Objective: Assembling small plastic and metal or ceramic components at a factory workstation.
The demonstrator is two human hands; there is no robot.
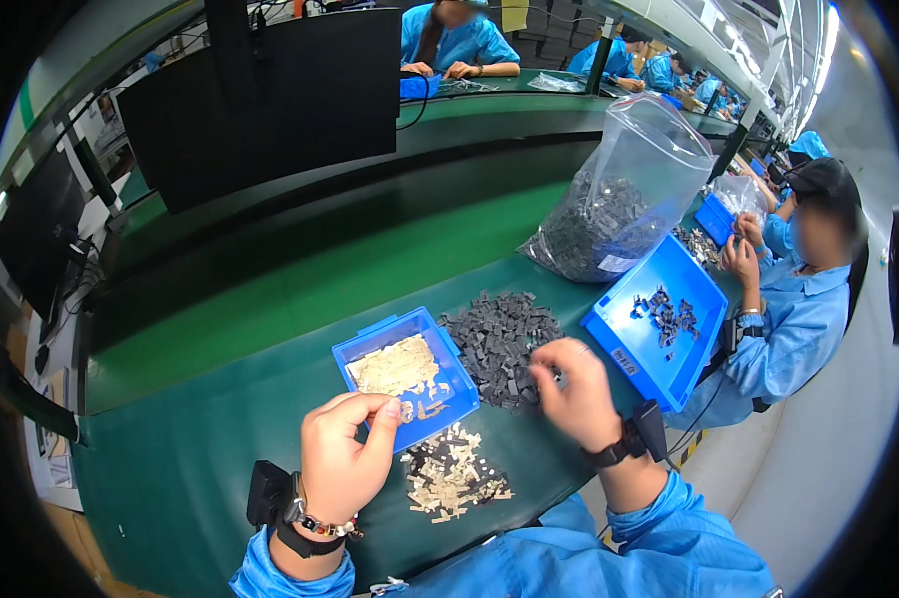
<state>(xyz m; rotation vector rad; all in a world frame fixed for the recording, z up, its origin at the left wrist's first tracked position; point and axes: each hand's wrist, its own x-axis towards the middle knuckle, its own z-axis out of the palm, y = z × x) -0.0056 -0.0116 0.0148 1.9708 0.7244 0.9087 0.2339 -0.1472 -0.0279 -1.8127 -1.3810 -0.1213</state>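
Note:
My left hand (345, 446) is at the near edge of a small blue bin (448, 391), its thumb and forefinger pinched together at a small item too indistinct to name. Inside the bin lie pale cream flat pieces (395, 365), with a few loose strips nearby. My right hand (581, 397), slightly blurred, is at the right side of a heap of small dark grey blocks (504, 344). Its fingers are curled in, and whatever they hold is hidden. Between my hands, on the green mat, is a scattered pile of cream and black bits (451, 473).
A large blue tray (609, 344) with several dark parts stands on the right. Behind it leans a clear zip bag (594, 214) full of dark pieces. A black monitor (260, 110) hangs at the back left. A co-worker in blue (803, 309) sits close on my right.

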